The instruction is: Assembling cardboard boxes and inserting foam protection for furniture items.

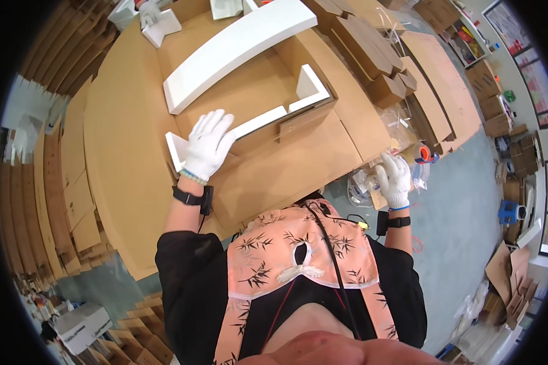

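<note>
White foam (260, 125) slants lengthwise away rightward; left hand (207, 148), fingers together; right hand (396, 181), curled.

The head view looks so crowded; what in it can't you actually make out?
In the head view:
- Floor of the carton beneath the white curved panel: covered by that panel.
- Palm of the left hand: hidden by the back of its glove.
- Whether the right hand touches the clear packaging: its fingers block the spot.
- Co-worker with the far gloved hand: mostly cut off by the upper edge.
</note>
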Tool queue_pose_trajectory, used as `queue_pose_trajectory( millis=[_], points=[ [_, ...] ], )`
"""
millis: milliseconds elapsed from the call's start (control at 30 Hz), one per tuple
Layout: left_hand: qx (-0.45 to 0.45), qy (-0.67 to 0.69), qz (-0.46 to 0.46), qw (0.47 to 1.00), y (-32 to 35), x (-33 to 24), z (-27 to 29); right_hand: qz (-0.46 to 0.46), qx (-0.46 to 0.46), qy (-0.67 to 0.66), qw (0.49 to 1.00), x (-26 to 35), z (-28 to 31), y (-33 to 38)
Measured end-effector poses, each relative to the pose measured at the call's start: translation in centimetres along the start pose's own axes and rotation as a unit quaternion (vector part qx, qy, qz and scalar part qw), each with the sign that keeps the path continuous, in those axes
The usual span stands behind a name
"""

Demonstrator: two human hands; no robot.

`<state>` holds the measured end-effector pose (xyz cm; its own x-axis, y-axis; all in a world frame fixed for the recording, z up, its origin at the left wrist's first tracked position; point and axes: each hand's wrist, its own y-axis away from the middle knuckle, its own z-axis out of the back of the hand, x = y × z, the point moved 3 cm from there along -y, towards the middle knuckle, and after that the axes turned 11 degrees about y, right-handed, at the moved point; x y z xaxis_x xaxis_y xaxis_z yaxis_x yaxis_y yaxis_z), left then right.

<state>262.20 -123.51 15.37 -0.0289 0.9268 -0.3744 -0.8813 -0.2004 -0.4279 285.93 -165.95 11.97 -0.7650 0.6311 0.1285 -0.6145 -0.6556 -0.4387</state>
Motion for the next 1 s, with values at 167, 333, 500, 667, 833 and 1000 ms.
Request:
queue_pose_trajectory(
  millis=[167,333,500,667,833,1000],
  points=[
    [-0.111,0.051,-0.022,0.992,3.3,-4.4,1.1,-0.056,-0.018,0.03,0.998,-7.3,-1.4,0.8],
    [-0.019,0.044,0.063,0.997,5.5,-11.6,-3.1,-0.288,-0.019,-0.081,0.954,-22.9,-4.1,0.3],
    [0.12,0.045,0.259,0.957,9.0,-15.0,-12.2,-0.436,-0.025,-0.018,0.899,-39.3,-4.0,-0.8],
    [0.34,-0.099,0.415,0.838,7.6,-17.6,-20.2,-0.529,0.038,0.07,0.845,-54.8,-2.9,-1.3],
    [0.345,-0.104,0.411,0.837,3.5,-20.8,-24.4,-0.553,0.081,0.054,0.827,-64.0,-4.6,-3.0],
    [0.351,-0.094,0.426,0.828,-1.5,-23.8,-26.6,-0.578,0.075,0.089,0.807,-69.3,-6.0,-4.4]
  ],
)
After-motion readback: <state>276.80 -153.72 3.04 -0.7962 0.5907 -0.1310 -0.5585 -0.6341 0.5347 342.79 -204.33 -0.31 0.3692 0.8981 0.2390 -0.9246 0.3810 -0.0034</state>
